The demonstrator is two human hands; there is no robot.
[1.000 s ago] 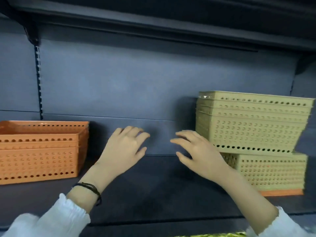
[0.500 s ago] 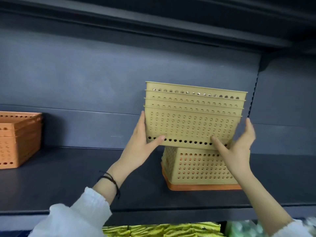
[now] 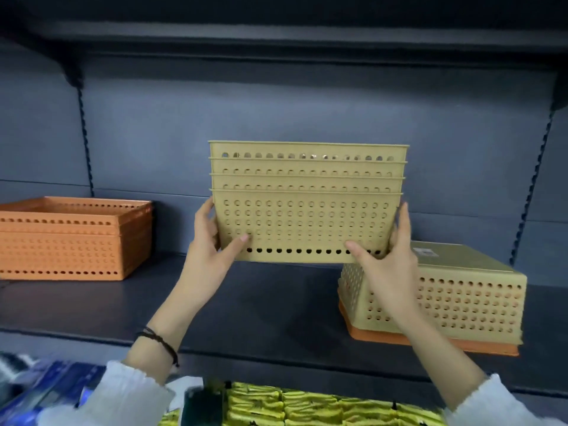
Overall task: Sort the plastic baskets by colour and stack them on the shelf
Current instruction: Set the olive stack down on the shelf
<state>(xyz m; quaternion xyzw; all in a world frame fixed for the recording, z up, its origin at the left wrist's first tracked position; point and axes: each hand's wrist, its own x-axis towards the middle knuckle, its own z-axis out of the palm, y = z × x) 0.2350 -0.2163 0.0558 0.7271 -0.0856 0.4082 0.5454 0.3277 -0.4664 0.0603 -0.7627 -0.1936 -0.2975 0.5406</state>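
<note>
A nested stack of several yellow-green perforated baskets [image 3: 307, 204] hangs in the air above the dark shelf [image 3: 270, 302]. My left hand [image 3: 209, 253] grips its left end and my right hand [image 3: 387, 262] grips its right end. To the right on the shelf an upside-down yellow-green basket [image 3: 473, 296] covers an orange basket [image 3: 430, 341], of which only the rim shows. A stack of orange baskets [image 3: 70, 241] stands upright at the shelf's left.
The shelf's grey back panel [image 3: 276, 118] and an upper shelf [image 3: 276, 41] close in the space. Slotted uprights [image 3: 84, 133] run down at left and right. Below the shelf edge lie yellow packets [image 3: 307, 407] and blue packages [image 3: 46, 392].
Both hands went from empty to gripping the yellow-green stack, lifted it off the overturned basket and carried it left, clear of that basket.
</note>
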